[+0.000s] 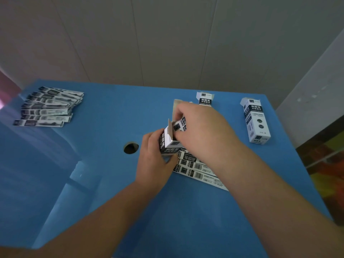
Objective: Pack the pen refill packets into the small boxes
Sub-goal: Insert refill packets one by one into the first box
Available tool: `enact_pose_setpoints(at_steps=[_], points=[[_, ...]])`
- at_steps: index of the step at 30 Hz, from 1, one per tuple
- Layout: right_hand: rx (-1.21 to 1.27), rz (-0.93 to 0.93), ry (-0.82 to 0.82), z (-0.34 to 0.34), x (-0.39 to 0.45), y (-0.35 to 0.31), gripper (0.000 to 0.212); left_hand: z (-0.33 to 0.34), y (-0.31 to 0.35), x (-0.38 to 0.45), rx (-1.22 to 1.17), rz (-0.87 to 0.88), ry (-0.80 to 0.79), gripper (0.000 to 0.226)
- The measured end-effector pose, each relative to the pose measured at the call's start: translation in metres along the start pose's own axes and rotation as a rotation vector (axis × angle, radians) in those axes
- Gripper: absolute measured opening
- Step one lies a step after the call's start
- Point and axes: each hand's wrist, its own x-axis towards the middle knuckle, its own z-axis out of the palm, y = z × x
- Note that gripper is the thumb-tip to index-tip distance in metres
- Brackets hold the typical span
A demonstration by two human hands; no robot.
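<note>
Both hands meet at the middle of the table (111, 183): the left hand (154, 161) grips a small open box (168, 141), and the right hand (202, 131) pinches packets (179, 124) at its mouth. Loose packets (197, 169) lie beneath at 5 o'clock. A packet pile (46, 107) sits at 10 o'clock, a closed box (256, 121) at 2 o'clock, and another box (205, 98) at 1 o'clock.

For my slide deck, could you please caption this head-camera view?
Left hand steadies an open small box while the right hand slides refill packets into it on the blue table.
</note>
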Motion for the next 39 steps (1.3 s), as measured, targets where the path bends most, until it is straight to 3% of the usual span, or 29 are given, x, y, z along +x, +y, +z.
enact_pose_setpoints(at_steps=[5,10,19,28,35,39], points=[[0.054,0.026,-0.056,-0.012,0.001,0.008,0.014,-0.001,0.004,0.001,-0.006,-0.008,0.008,0.062],[0.048,0.042,-0.117,-0.01,0.005,0.005,0.004,0.0,0.003,0.0,0.0,0.004,0.001,0.071],[-0.036,0.012,-0.07,-0.01,0.003,0.0,0.006,-0.001,0.005,-0.001,-0.015,-0.023,-0.006,0.064],[-0.13,0.062,-0.111,0.011,0.023,-0.001,0.009,0.001,0.003,-0.001,0.035,0.004,-0.009,0.078],[0.169,0.077,-0.073,-0.009,0.008,0.015,0.01,0.001,0.003,-0.001,0.02,0.021,-0.003,0.071],[0.142,0.083,-0.103,-0.01,0.008,0.012,0.013,0.001,0.001,-0.002,0.037,0.035,-0.008,0.076]])
